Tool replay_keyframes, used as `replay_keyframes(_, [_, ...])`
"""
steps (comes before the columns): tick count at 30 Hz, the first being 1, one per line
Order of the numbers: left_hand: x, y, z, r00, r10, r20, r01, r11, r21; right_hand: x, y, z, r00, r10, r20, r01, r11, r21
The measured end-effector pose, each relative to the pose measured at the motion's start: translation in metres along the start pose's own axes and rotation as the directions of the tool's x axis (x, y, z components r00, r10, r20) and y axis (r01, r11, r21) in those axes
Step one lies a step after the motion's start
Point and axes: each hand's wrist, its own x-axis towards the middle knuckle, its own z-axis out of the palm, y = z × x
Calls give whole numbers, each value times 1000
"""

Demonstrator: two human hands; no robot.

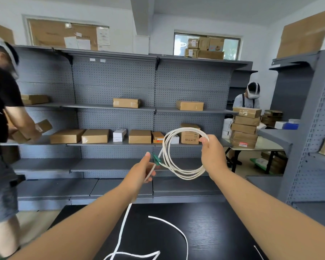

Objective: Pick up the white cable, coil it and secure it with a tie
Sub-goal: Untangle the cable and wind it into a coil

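1. The right hand (pixel 212 154) is gripping the white cable (pixel 184 175) at the top right of its loops. Its fingers are curling round the strands.
2. The cable is hanging in the air in a few round loops, out in front of the gray shelves (pixel 111 107).
3. The left hand (pixel 142 171) is holding one strand of the same cable, just below a small green piece (pixel 156 159) on it. Its fingers are curling round the strand and its thumb is pointing up.
4. The green piece is sitting right beside the left side of the loops.
5. From the left hand, the rest of the cable is dropping down onto the black table (pixel 214 231). It is lying there in loose bends.
6. Brown boxes (pixel 95 136) and a few white ones are sitting on the shelves.
7. A person in a black shirt (pixel 0 109) is standing on the left, holding a brown box near the shelves.
8. Another person (pixel 250 99) is standing far back on the right, behind a stack of brown boxes (pixel 245 128) on a table.
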Motion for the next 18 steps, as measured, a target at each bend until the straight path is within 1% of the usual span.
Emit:
replay_keyframes(5, [0,14,-2,999,45,-30,-47,996,-77,-1,1,0,1000,9,-17,-8,1000,22])
replay_keyframes(9, [2,9,0,985,167,-39,-161,979,123,-2,-2,4,999,25,-31,-24,999,35])
replay_keyframes(12, [4,5,4,974,198,-109,-180,971,155,-3,-3,6,999,36,-33,-34,999,37])
replay_keyframes(14, [5,5,8,970,191,-154,-176,979,103,-5,-4,8,998,51,-37,-48,996,80])
replay_keyframes(16, [5,6,16,973,169,-160,-167,986,24,-7,-5,11,997,64,-53,-59,993,100])
replay_keyframes(18, [5,7,23,971,166,-174,-168,986,3,-10,-7,14,996,70,-63,-63,992,109])
